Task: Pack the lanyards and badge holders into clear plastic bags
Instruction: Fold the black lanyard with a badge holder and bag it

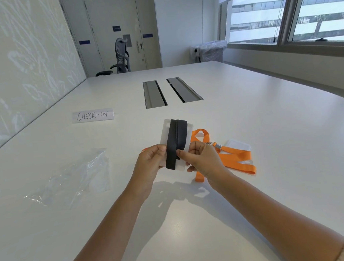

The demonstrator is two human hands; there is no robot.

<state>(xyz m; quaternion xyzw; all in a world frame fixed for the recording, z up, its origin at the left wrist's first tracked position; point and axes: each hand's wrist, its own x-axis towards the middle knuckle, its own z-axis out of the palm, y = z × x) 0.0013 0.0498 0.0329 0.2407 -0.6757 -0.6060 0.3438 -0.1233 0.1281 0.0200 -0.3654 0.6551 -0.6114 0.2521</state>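
A black lanyard (175, 142) is wound lengthwise around a clear badge holder (165, 131), held upright above the white table (248, 113). My left hand (149, 163) grips the holder's lower left edge. My right hand (202, 159) pinches the black strap near its lower end, thumb on the front. An orange lanyard (236, 160) with a metal clip lies on the table behind my right hand, attached to a second clear badge holder (239, 145). Crumpled clear plastic bags (77, 178) lie to the left.
A paper sign reading CHECK-IN (93, 115) lies flat at the mid left. Two recessed cable trays (172, 91) sit in the table's centre. An office chair (122, 55) stands at the far end, and a wall runs along the left edge.
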